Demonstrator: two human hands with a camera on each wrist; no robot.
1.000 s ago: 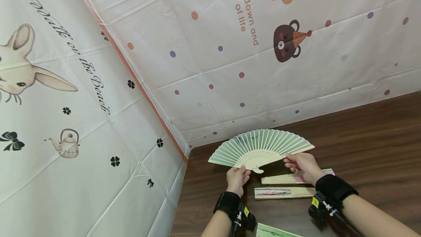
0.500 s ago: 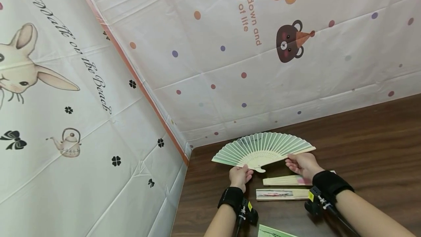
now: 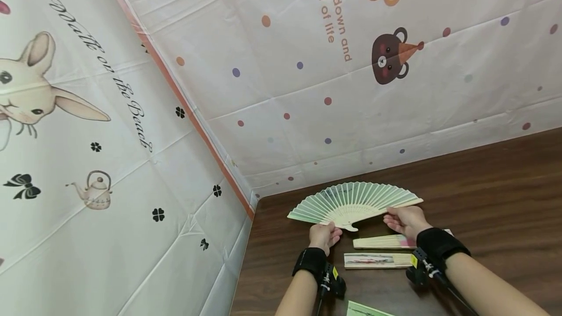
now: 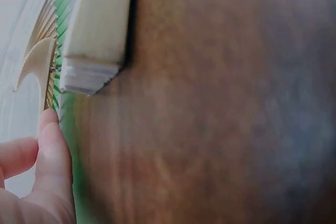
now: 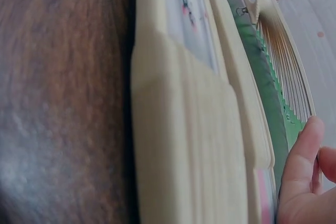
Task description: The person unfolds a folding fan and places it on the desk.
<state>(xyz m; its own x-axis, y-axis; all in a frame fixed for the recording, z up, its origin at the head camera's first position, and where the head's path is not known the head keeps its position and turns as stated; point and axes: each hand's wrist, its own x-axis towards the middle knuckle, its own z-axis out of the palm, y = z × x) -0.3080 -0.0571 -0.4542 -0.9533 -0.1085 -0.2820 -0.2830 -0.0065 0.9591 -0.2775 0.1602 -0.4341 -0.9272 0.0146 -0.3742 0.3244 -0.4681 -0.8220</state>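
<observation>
Near the far-left corner of the table [image 3: 496,184], I held the green fan [image 3: 354,202] spread wide, left hand [image 3: 324,238] pinching one outer edge and right hand [image 3: 407,221] the other, with two folded fans [image 3: 378,260] lying nearer me.

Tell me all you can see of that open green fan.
Spread wide, the green fan has a pleated, pale, papery-looking leaf with a faint dark marking. Cream ribs, seemingly bamboo or wood, meet at a metal pivot beside a hooked end. The left fingers hold it near the pivot, the right fingers its right outer rib, tilted near the far-left corner of the table.
</observation>
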